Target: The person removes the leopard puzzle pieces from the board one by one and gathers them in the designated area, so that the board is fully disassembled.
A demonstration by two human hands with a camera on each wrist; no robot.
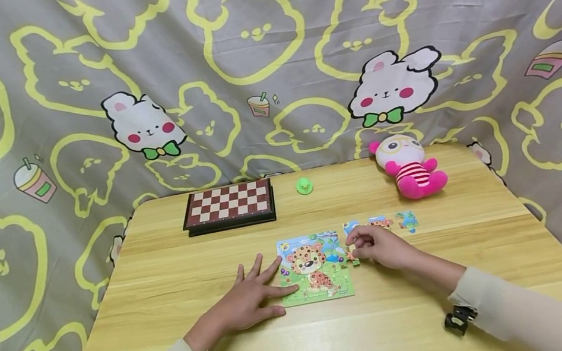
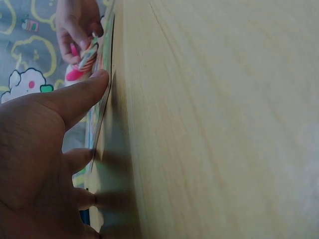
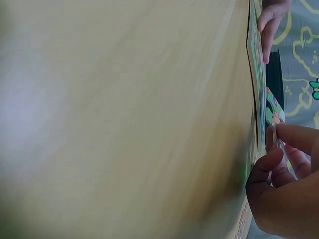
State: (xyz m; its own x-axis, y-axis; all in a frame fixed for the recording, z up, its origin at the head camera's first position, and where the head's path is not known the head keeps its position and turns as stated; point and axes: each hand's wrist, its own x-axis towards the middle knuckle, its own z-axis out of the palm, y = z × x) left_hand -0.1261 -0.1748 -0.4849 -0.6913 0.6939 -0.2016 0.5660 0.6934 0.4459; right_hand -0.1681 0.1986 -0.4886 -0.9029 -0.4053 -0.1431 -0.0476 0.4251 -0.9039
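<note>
Left fingers [image 1: 282, 290] spread, touching the leopard puzzle [image 1: 316, 269]; right fingers [image 3: 297, 136] pinch a loose piece [image 3: 274, 110].

We see the right hand [image 3: 286, 186] pinching a brightly printed puzzle piece [image 3: 274, 107] in its fingers [image 3: 299, 137], the piece tilted up just beside the puzzle board [image 3: 256, 64], which shows almost edge-on along the bare wood of the desk [image 3: 124, 119]. Farther off, we find the left hand [image 3: 271, 22] at the board, with a dark slab [image 3: 274, 69] and a patterned grey curtain [image 3: 294, 64] beyond
</note>
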